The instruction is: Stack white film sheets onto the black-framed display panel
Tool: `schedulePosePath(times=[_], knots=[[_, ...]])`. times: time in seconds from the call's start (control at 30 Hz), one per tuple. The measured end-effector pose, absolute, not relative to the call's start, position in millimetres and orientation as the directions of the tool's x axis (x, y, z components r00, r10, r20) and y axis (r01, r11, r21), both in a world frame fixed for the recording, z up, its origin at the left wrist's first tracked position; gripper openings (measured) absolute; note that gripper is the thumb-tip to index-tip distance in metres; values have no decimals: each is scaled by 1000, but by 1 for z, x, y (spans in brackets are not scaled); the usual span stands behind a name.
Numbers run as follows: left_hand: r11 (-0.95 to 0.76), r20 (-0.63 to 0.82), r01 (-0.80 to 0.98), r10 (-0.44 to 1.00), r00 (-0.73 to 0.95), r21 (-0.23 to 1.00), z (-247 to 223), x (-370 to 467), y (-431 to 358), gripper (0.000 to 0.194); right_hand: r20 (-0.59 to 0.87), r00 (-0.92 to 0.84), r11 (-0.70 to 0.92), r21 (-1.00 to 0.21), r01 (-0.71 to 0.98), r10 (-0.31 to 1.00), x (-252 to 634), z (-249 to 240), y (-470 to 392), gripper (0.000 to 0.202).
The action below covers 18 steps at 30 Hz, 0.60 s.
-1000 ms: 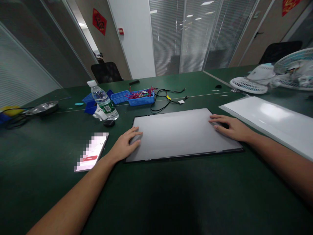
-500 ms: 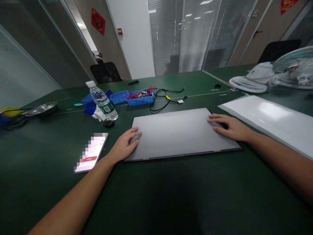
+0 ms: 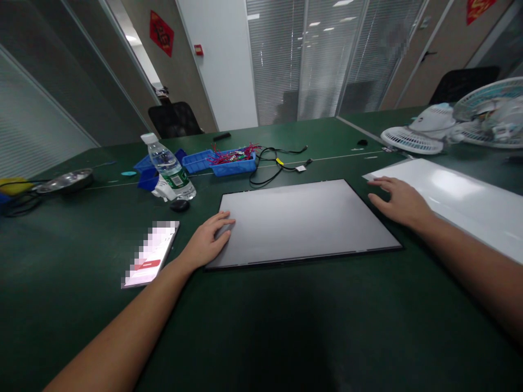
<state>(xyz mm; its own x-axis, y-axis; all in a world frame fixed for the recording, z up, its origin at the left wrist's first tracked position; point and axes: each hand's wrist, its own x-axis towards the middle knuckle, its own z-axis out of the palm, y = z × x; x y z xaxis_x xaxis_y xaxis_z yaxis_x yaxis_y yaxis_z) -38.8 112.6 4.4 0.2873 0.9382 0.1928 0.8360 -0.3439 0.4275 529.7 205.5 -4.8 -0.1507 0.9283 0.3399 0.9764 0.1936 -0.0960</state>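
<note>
A flat grey panel with a thin black frame (image 3: 294,223) lies on the green table in front of me. My left hand (image 3: 209,238) rests on the panel's left edge, its fingers stretched over the grey surface. Off the panel's right side, my right hand (image 3: 402,202) has its fingers apart and holds nothing. It is nearest the left edge of a glossy white sheet (image 3: 466,190), partly in front of it; whether the fingertips touch the sheet I cannot tell.
Left of the panel lie a lit phone (image 3: 151,256) and a black mouse (image 3: 180,206). A water bottle (image 3: 169,169) leans near a blue tray (image 3: 232,169) of red wires. Black cables (image 3: 272,169) lie behind the panel. White fan parts (image 3: 429,130) sit at the far right.
My right hand has lifted off the panel's right edge and moved right, toward the white sheet. My left hand stays on the panel's left edge.
</note>
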Motion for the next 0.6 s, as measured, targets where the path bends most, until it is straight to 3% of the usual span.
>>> schedulePosePath(times=[0.17, 0.37, 0.6], knots=[[-359, 201, 827, 933, 300, 432, 1, -41, 114, 48, 343, 59, -58, -13, 998, 937, 553, -9, 214, 81], [-353, 193, 831, 935, 297, 431, 4, -39, 113, 48, 256, 214, -229, 29, 973, 943, 573, -13, 219, 90], [-345, 188, 833, 938, 291, 433, 4, -39, 113, 49, 140, 299, -301, -6, 954, 944, 571, -14, 218, 81]])
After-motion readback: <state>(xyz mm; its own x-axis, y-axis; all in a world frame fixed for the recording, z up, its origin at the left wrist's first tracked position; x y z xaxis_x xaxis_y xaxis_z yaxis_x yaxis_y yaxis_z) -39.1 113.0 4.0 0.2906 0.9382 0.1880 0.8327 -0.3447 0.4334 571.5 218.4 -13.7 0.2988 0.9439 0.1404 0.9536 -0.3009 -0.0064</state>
